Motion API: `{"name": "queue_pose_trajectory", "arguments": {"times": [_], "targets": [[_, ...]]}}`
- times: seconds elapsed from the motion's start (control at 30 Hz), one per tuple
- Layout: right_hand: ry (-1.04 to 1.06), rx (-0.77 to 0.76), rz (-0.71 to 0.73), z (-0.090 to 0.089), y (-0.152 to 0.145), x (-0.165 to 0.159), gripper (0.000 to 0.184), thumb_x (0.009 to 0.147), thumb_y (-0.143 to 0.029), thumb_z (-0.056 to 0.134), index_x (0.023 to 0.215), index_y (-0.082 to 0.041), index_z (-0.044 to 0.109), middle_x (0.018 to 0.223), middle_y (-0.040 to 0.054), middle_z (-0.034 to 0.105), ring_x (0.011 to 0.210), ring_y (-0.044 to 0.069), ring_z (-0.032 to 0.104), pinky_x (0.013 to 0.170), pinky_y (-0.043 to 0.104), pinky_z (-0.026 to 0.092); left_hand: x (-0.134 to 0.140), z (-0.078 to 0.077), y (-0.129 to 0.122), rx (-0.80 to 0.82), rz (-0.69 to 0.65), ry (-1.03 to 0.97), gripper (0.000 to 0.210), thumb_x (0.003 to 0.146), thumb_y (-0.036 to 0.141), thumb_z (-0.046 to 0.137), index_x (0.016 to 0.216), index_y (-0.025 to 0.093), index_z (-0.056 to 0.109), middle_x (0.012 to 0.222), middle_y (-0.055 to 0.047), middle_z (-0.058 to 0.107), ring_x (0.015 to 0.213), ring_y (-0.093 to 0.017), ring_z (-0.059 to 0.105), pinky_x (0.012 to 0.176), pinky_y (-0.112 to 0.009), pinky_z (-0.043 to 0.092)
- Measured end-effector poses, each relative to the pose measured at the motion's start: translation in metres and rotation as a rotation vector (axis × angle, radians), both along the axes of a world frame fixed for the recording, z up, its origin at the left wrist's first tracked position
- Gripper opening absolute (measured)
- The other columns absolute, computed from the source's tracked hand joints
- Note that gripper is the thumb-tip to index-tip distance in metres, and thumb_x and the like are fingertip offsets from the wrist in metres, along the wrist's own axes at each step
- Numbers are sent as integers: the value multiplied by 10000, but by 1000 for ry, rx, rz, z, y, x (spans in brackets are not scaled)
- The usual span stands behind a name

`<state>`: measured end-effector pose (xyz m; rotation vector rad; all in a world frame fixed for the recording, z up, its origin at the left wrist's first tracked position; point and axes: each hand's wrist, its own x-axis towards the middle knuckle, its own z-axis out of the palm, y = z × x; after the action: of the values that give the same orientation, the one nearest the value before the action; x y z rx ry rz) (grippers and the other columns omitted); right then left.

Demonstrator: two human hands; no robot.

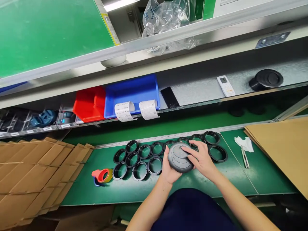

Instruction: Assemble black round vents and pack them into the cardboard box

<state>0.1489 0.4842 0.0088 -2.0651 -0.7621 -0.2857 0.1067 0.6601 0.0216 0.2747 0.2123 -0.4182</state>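
A round dark grey air vent [181, 160] with curved slats rests in my left hand [167, 168], its fingers wrapped round the left side and underneath. My right hand [201, 157] lies over the vent's upper right, fingers apart and stretched out, with fingertips touching its slatted face. Just behind and beside the vent, several black rings [155, 165] lie on the green worktop [192, 184]. Two more rings [218, 153] lie right of my right hand. The vent hides part of the ring rows, and its underside is out of sight.
At left stand folded cardboard pieces [31, 173], near a tape roll [104, 175]. To the right lie a utility knife [244, 157], a white scrap [244, 143] and cardboard sheets [284, 147]. The shelf above carries a blue bin [132, 88], red bin [88, 104], phone [169, 97] and remote [225, 86].
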Motion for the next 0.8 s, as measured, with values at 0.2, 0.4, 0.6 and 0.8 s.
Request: {"name": "queue_pose_trajectory", "arguments": {"times": [0.2,0.4,0.6,0.8], "targets": [[113,30,7,-12,4,-19,381,1011,-464,381,1174,-323,695,1363,88,469,1318,313,330,1099,589,371,-10,-7,0,56,-66,13,560,918,607,501,1264,175,589,1193,-121,657,1169,-347,568,1073,-564,385],[325,261,31,-10,-2,-32,477,1014,-529,327,1105,-277,722,1353,98,487,1324,286,383,1146,531,328,-17,-5,-9,23,-137,-51,562,913,617,500,1265,189,595,1175,-148,657,1167,-381,565,1048,-643,371],[518,486,28,-9,-14,-41,490,1003,-576,350,1138,-277,715,1356,78,492,1330,248,420,1161,433,331,-18,-3,-17,38,-189,-20,655,906,694,422,1343,219,532,1266,-196,606,1167,-403,563,996,-729,355],[606,518,24,-14,-27,-42,534,995,-610,341,1132,-262,721,1390,76,472,1367,243,385,1153,392,354,-16,-3,-29,49,-181,-15,666,904,693,430,1345,204,527,1310,-202,580,1186,-405,548,1007,-731,347]]}}
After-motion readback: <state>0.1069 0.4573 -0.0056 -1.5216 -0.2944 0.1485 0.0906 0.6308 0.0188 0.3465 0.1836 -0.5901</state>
